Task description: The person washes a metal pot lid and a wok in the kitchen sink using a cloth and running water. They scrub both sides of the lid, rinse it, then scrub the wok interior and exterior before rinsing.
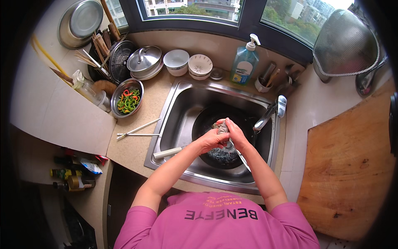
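Observation:
Both my hands meet over a dark wok [224, 158] that sits in the stainless steel sink [183, 109]. My left hand [213, 140] and my right hand [234, 132] are closed around a crumpled greyish cloth [222, 128]. Water with foam moves in the wok below them. The wok's light-coloured handle [168, 152] rests over the sink's left rim. A thin pale strip or rod runs from beneath my hands down towards the sink's front edge; its kind cannot be told. Right of the hands stands the chrome faucet [267, 115].
Tongs [140, 127] lie left of the sink, near a metal bowl of sliced peppers [115, 101]. Stacked bowls [176, 62], a lidded pot [144, 60] and a soap pump bottle [244, 63] line the back. A wooden board [348, 168] stands at right.

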Motion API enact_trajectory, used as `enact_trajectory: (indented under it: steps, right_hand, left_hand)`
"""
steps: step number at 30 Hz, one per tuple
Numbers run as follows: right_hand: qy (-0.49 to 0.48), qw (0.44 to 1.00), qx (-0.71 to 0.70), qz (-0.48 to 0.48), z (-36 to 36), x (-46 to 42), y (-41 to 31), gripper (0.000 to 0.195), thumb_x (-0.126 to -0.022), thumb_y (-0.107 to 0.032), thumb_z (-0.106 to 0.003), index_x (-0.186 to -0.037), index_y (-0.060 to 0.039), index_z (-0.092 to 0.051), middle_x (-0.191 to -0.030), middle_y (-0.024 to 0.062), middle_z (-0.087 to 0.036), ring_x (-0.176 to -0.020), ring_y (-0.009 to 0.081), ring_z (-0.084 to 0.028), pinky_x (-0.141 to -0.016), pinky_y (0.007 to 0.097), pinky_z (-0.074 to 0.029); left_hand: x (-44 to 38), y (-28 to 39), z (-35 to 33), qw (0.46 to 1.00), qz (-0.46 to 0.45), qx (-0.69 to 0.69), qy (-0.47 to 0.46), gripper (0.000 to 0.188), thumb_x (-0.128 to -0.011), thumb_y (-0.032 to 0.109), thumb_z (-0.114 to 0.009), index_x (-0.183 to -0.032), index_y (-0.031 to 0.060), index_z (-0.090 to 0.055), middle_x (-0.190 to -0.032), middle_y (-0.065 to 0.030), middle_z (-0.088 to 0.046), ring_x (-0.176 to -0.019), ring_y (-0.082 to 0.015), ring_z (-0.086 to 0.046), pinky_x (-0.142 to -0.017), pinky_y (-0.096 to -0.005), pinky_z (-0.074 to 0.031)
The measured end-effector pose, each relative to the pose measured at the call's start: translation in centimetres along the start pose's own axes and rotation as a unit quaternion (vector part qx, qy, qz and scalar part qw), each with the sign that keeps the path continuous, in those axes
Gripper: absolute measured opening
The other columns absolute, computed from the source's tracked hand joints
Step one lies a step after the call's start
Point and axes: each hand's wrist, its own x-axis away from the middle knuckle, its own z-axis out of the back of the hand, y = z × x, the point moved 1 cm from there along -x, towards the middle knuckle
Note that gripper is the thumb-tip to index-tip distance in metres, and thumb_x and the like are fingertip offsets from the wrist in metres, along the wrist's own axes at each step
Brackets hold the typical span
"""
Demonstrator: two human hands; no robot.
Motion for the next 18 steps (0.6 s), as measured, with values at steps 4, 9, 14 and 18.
enact_trajectory:
  steps: [4,9,14,18]
  right_hand:
    - [-0.095,0.956,-0.271,-0.067,0.7,0.2,-0.1,0.046,-0.096,-0.041,-0.04,-0.122,-0.0044,-0.049,-0.11,0.0121,-0.06,-0.099,0.0245,-0.059,-0.089,0.0381,-0.047]
    - [-0.155,0.912,-0.378,-0.035,1.0,0.3,1.2,0.044,-0.093,-0.039,-0.047,-0.127,-0.0114,-0.047,-0.106,0.01,-0.052,-0.093,0.0262,-0.053,-0.079,0.039,-0.045]
    - [-0.103,0.968,-0.225,-0.047,2.2,-0.5,1.1,0.012,-0.093,-0.018,-0.053,-0.102,-0.0093,-0.054,-0.056,-0.0057,-0.034,-0.045,0.0043,-0.032,-0.041,0.0192,-0.028]
    - [-0.087,0.984,-0.139,-0.068,0.5,-1.1,1.6,0.012,-0.093,-0.018,-0.053,-0.098,-0.007,-0.055,-0.054,-0.0064,-0.033,-0.042,0.0027,-0.029,-0.038,0.0177,-0.024]
  left_hand:
    - [0.9,0.2,-0.6,0.992,0.035,0.12,-0.011,0.015,-0.085,0.024,-0.058,-0.086,0.0124,-0.048,-0.063,0.0051,-0.042,-0.045,-0.0034,-0.034,-0.037,-0.0164,-0.022]
    - [0.7,-1.9,-2.7,0.926,0.065,0.337,-0.155,0.028,-0.091,0.04,-0.051,-0.088,0.0123,-0.048,-0.055,0.0068,-0.036,-0.038,-0.0013,-0.026,-0.032,-0.0148,-0.016]
    - [0.7,-2.8,-4.5,0.997,0.009,0.069,-0.021,0.027,-0.082,0.031,-0.056,-0.065,0.0187,-0.04,-0.051,0.0065,-0.034,-0.036,-0.0028,-0.023,-0.034,-0.0215,-0.013]
    - [-3.6,-7.2,-2.4,0.933,-0.205,-0.246,0.166,0.013,-0.073,0.019,-0.055,-0.076,0.0061,-0.055,-0.062,-0.0067,-0.056,-0.054,-0.0234,-0.054,-0.051,-0.0362,-0.044]
